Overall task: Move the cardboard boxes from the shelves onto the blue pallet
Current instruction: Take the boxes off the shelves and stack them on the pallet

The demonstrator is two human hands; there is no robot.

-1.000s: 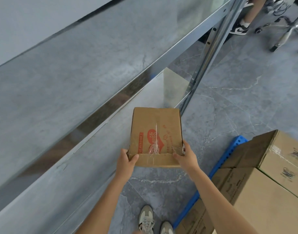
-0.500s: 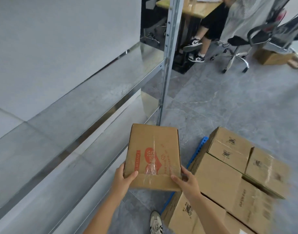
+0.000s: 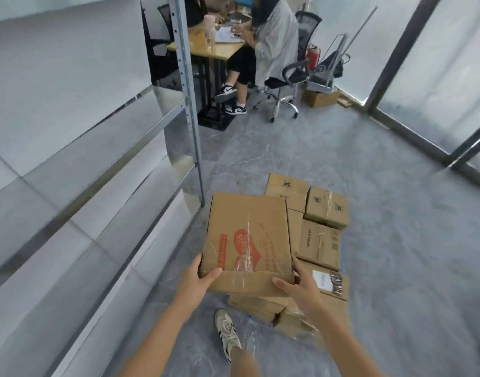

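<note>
I hold a flat cardboard box with red print (image 3: 248, 238) level in front of me, above the floor. My left hand (image 3: 199, 278) grips its near left corner, thumb on top. My right hand (image 3: 298, 284) grips the near right corner the same way. Behind and to the right of the box lies a stack of several cardboard boxes (image 3: 319, 242); they hide the blue pallet almost fully, with only a thin blue edge (image 3: 341, 258) showing. The metal shelves (image 3: 103, 170) run along my left and look bare.
A shelf upright (image 3: 188, 104) stands just left of the held box. Beyond it, people sit at a desk (image 3: 219, 49) with office chairs (image 3: 287, 80). Glass partitions (image 3: 429, 85) close the right side. My shoe (image 3: 228, 333) is on the grey floor below.
I have turned from the shelves toward the stack of boxes, carrying the box to the right. The stack now lies right behind the held box, and the view has lifted toward the room.
</note>
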